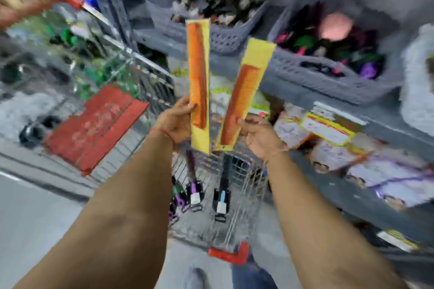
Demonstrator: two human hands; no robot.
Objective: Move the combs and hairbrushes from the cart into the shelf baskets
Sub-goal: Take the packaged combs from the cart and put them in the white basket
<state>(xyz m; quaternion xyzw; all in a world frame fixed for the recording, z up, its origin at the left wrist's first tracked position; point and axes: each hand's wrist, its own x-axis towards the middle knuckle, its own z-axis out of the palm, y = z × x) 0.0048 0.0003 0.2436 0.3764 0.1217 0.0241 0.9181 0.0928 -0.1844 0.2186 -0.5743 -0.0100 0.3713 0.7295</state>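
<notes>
Holding one packaged comb each at frame centre above the cart [225, 197], the left hand [176, 122] pinches the left comb [198, 82] and the right hand [257, 135] the right comb [244, 94], both by their lower ends. Risk: such end grips may let a comb pivot and miss the grey baskets [324, 73], upper right.

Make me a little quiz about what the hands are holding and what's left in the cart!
1. True or false: each hand holds one orange comb on a yellow card.
2. Which comb stands straighter? A) the one in the left hand B) the one in the right hand
3. Fill in: the dark hairbrushes still lie in the wire ____.

Key:
1. True. The left comb and the right comb are both pinched near their lower ends.
2. A; the right one leans toward the grey baskets on the shelf.
3. cart.
</notes>
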